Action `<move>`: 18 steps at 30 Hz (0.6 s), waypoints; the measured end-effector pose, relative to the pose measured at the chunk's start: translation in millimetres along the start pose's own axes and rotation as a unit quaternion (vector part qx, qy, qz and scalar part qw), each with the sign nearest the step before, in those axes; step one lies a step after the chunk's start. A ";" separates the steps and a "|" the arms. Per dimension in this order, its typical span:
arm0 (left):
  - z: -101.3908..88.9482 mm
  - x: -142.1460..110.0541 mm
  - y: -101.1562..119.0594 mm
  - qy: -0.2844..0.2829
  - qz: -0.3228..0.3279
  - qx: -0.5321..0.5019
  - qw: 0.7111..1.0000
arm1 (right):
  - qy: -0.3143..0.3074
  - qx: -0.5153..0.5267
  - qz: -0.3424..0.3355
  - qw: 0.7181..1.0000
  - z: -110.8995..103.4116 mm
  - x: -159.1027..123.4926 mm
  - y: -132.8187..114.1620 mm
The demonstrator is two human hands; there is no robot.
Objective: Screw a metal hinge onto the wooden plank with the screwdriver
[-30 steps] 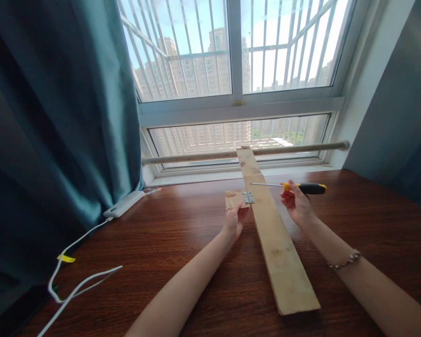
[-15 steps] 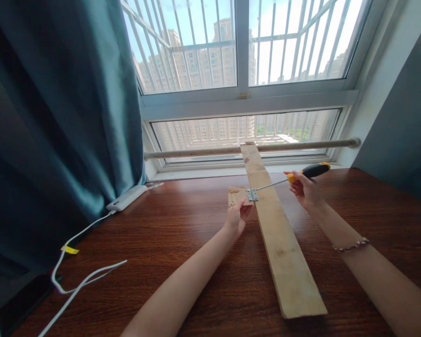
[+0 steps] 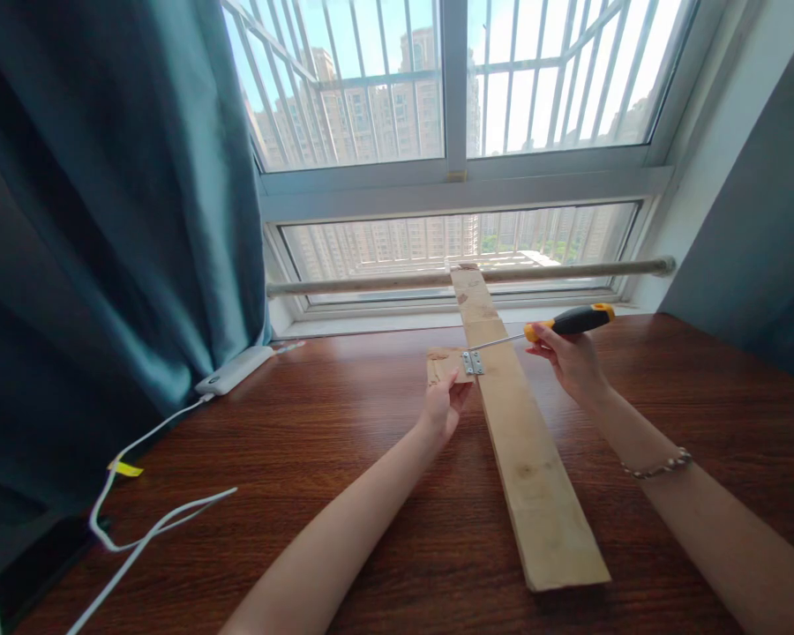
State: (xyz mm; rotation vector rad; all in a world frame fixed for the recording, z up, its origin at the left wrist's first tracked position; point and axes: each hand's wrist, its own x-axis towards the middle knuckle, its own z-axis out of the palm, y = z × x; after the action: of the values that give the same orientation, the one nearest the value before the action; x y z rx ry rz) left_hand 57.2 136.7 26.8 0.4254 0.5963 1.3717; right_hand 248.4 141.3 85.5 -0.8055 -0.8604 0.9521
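A long pale wooden plank lies lengthwise across the table, its far end reaching the rail by the window. A silver hinge bridges the plank's left edge and a small wooden block. My left hand grips the block from the near side, thumb on top and fingers partly hidden under it. In my right hand is a screwdriver with a black and yellow handle, held slanting. Its shaft crosses above the plank, and the tip is at the upper part of the hinge.
On the left of the brown wooden table lies a white power strip with a white cable. A dark blue curtain hangs beside it. A horizontal rail runs before the barred window.
My right hand and the screwdriver have shifted left, bringing the tip from the hinge's upper right toward its upper left. My left hand still holds the block. The whole view has shifted slightly.
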 end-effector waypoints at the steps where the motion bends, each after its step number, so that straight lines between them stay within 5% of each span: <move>1: 0.3 -0.4 0.1 0.000 0.001 0.000 1.000 | -0.002 -0.003 0.002 1.000 0.1 -0.4 0.2; 18: 1.5 -1.7 -0.5 0.005 0.005 0.003 1.000 | -0.039 -0.038 0.009 0.998 15.2 -13.2 -14.2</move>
State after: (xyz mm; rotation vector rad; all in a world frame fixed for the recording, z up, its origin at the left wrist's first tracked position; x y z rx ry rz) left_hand 58.4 135.0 28.0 0.4273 0.6082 1.3823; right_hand 235.7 127.0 101.0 -0.8468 -0.9642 0.9764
